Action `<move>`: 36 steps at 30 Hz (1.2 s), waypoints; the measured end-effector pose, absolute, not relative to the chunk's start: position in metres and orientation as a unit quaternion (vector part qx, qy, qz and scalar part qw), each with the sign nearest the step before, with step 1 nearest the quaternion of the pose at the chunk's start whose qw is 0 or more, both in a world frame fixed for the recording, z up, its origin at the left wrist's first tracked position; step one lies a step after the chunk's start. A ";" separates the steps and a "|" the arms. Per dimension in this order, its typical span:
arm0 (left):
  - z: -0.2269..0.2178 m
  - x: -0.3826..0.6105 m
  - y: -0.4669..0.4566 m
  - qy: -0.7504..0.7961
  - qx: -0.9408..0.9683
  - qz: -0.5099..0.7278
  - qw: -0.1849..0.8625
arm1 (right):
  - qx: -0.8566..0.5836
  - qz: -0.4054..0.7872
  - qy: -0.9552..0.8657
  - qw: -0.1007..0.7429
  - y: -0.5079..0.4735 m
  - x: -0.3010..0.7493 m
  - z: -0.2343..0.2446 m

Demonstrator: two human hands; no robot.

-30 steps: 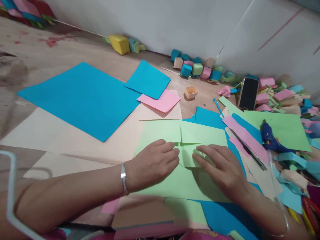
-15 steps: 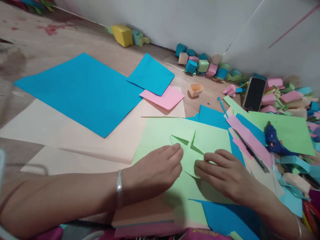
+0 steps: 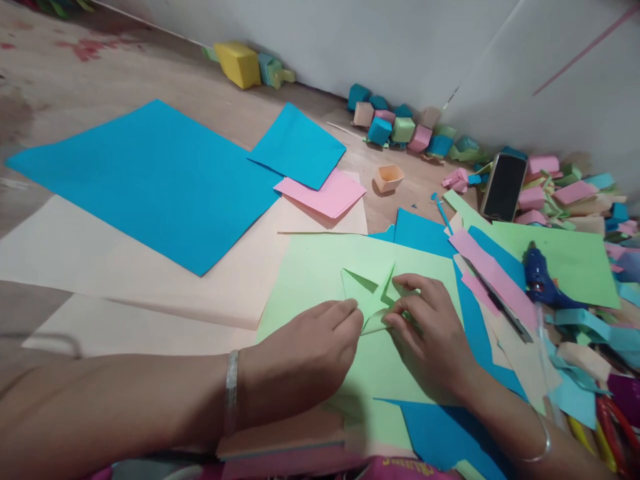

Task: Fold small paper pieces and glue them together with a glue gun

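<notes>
A: Where do you have the folded green paper [image 3: 369,305]?

B: Near the middle of the large green sheet [image 3: 315,260], well in from its left and far edges.

A: And your fingers?

B: On your left hand [image 3: 310,350] they're curled close together, tips at the paper's left near side; your thumb is hidden, so whether you pinch or only press can't be told. Your right hand [image 3: 433,327] is bent into a narrow pinch at the right near side, seemingly on a flap.

A: How do you get this fold crisp?

B: The flaps stand partly raised, so line up each edge before you press. Let your left fingertips anchor while your right guides lightly; a hard tug would likely skew the center. Then crease slowly outward.

A: Anything to watch?

B: Press down, not sideways, or the sheet beneath could slide. Mind your right arm near the glue gun [image 3: 543,280] beyond the sheet's right edge; its tip may be hot.
</notes>
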State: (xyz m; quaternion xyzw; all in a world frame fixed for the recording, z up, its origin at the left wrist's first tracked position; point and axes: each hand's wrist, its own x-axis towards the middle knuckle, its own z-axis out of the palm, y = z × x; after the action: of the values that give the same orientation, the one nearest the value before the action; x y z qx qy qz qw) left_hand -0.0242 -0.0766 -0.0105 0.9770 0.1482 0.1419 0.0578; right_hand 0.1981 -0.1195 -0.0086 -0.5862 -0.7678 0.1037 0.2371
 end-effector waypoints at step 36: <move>-0.017 -0.018 -0.062 0.167 0.963 0.125 0.169 | -0.611 0.181 -0.736 0.229 -0.107 0.202 -0.015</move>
State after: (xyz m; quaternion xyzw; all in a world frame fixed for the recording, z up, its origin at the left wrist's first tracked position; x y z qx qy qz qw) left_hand -0.0184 -0.0619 -0.0170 0.9632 0.1674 0.1254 0.1688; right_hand 0.2025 -0.1069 -0.0147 -0.6109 -0.7361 0.1807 0.2286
